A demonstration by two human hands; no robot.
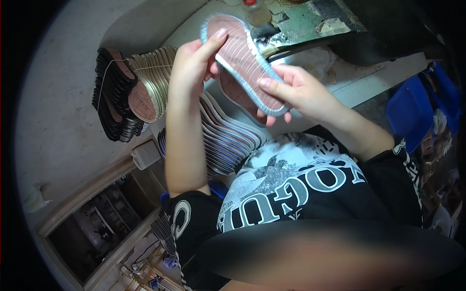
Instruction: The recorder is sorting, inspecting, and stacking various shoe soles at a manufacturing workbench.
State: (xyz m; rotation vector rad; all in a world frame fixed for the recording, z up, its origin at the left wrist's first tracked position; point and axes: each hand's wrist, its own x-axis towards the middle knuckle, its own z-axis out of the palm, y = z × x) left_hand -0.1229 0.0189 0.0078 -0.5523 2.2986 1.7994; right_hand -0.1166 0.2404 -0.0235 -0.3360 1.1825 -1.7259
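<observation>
A pinkish-brown insole (237, 48) with a gathered silvery-blue edge is held up in front of me, tilted, its toe end to the upper left. White lines run across its face. My left hand (198, 54) grips the wide end, thumb on the face and fingers curled behind. My right hand (293, 89) pinches the narrower end, thumb on top and fingertips showing under the edge. Just behind it, partly hidden, is another brown insole (238, 94). Beside my left forearm, a long row of stacked insoles (225, 140) with pale, blue and dark edges fans toward my shirt.
Tied bundles of black-edged insoles (109, 92) and gold-edged insoles (153, 72) lie at the left. A worn green machine plate (315, 22) and a red-capped bottle (257, 13) are beyond my hands. Blue plastic chairs (411, 109) stand right; a framed window (104, 223) is lower left.
</observation>
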